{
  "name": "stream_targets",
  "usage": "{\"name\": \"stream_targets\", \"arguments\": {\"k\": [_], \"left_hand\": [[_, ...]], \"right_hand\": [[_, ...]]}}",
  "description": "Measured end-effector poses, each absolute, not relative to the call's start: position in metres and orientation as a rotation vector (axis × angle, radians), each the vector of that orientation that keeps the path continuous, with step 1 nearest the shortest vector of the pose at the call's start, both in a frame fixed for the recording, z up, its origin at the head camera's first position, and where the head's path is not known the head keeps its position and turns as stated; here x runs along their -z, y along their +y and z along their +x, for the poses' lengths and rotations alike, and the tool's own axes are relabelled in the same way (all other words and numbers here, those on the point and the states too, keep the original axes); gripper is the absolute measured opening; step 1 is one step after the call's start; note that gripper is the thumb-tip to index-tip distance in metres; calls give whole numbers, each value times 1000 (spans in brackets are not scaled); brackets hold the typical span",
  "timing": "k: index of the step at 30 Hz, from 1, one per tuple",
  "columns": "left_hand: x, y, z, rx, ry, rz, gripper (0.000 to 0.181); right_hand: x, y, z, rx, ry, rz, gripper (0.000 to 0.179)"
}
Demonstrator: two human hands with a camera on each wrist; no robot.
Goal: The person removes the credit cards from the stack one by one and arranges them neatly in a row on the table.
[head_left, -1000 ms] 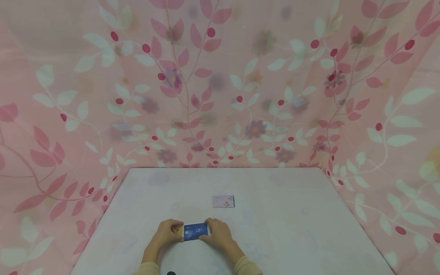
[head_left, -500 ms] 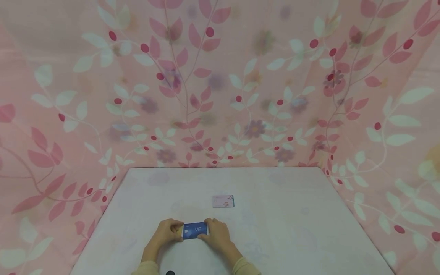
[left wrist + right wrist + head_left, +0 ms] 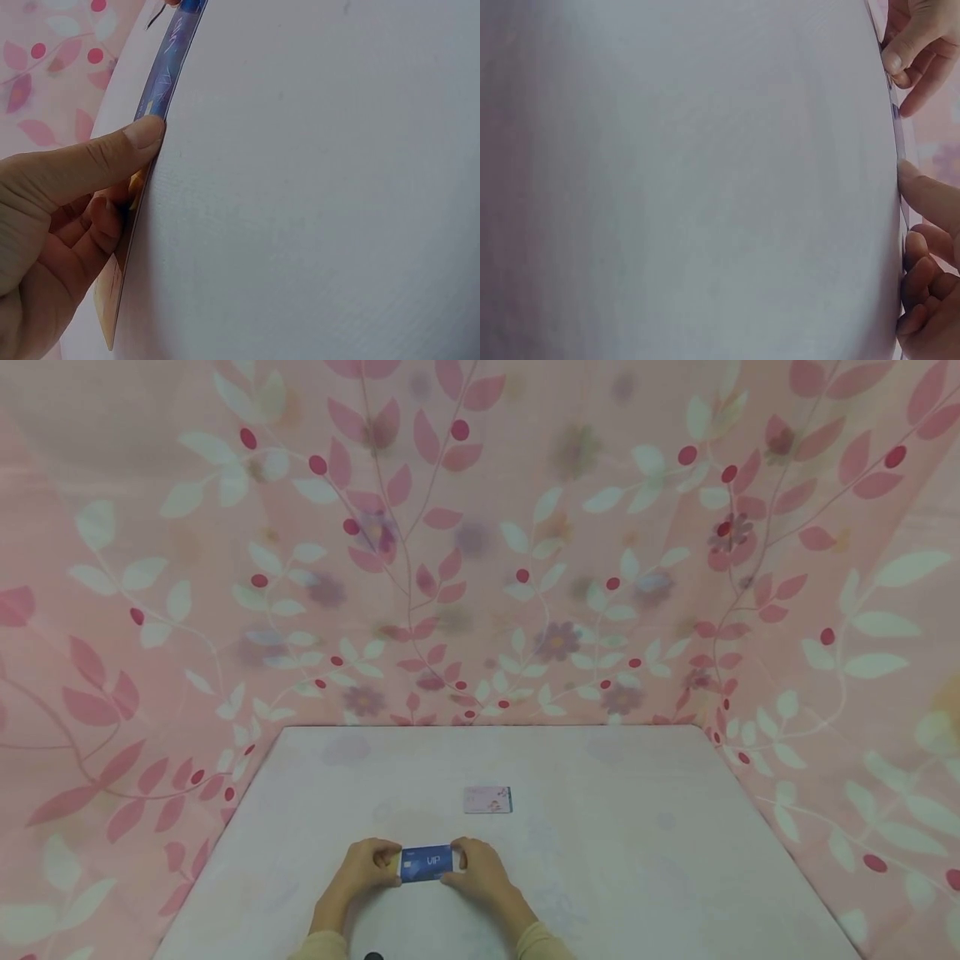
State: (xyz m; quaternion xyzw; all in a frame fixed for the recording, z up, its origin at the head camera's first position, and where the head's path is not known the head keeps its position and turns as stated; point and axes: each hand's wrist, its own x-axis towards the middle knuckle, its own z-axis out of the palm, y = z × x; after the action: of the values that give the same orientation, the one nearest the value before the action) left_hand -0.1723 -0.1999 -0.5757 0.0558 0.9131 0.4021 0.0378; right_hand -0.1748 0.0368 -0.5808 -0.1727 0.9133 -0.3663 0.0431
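Observation:
A dark blue card printed "VIP" [image 3: 427,863] lies near the front of the white table, between the two hands. My left hand [image 3: 366,867] pinches its left end, thumb at the near edge and index finger at the far edge. Beneath that hand shows a yellowish card [image 3: 111,307], end to end with or partly under the blue one; which, I cannot tell. My right hand [image 3: 480,870] holds the blue card's right end at its two corners, thumb near and index finger far. In the right wrist view the other right fingers [image 3: 919,281] are curled.
A pale pink card with small flower prints [image 3: 487,800] lies farther back on the white table [image 3: 615,843]. At the front edge a small dark round thing [image 3: 373,956] is partly visible. Pink leaf-patterned cloth [image 3: 480,568] hangs behind and at both sides.
My right hand has shifted slightly to the right, its thumb moving towards the card's near right corner. The left hand and both printed cards stay about where they were.

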Motion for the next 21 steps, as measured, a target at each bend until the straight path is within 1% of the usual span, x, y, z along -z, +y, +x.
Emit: {"name": "stream_targets", "arguments": {"k": [14,21], "left_hand": [[575,-200,-170,-1225,2817,149,48],[577,-200,-170,-1227,2823,186,48]], "right_hand": [[583,37,-173,1162,2782,-531,48],[583,37,-171,1147,2821,-546,47]]}}
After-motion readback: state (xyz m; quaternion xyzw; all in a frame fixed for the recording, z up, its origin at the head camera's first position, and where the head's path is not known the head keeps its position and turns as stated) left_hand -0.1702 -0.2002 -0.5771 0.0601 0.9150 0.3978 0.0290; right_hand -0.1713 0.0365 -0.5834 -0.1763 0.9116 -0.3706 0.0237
